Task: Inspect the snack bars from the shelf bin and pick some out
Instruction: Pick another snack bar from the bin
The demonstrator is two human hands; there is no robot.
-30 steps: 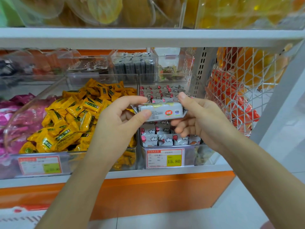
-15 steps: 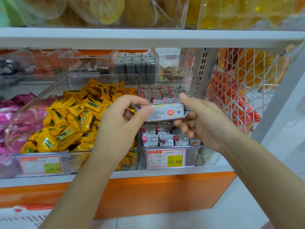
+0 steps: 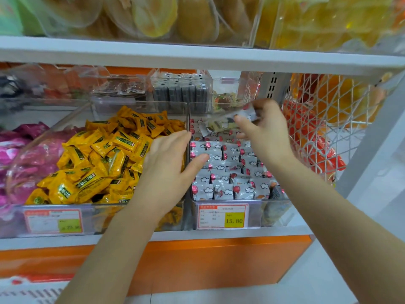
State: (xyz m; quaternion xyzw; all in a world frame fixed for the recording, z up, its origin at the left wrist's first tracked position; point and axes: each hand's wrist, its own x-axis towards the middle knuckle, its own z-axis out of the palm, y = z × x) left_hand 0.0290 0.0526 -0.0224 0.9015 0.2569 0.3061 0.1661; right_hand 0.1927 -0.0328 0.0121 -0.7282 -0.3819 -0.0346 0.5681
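Observation:
A clear shelf bin (image 3: 254,212) holds several silver snack bars (image 3: 230,172) printed with red dots and white clouds. My right hand (image 3: 265,132) is raised over the back of that bin and pinches one silver snack bar (image 3: 221,122), which is blurred and tilted. My left hand (image 3: 168,165) hovers at the bin's left wall with fingers straight and thumb out over the front rows, holding nothing.
A bin of yellow-wrapped candies (image 3: 103,156) sits to the left, pink packets (image 3: 19,154) beyond it. A white wire basket (image 3: 317,128) with orange packs hangs to the right. Price tags (image 3: 223,216) front the bins. A white shelf board (image 3: 197,54) runs overhead.
My left hand let go of the bar and dropped toward the bin with fingers spread. My right hand carried the bar up and back, tilting it.

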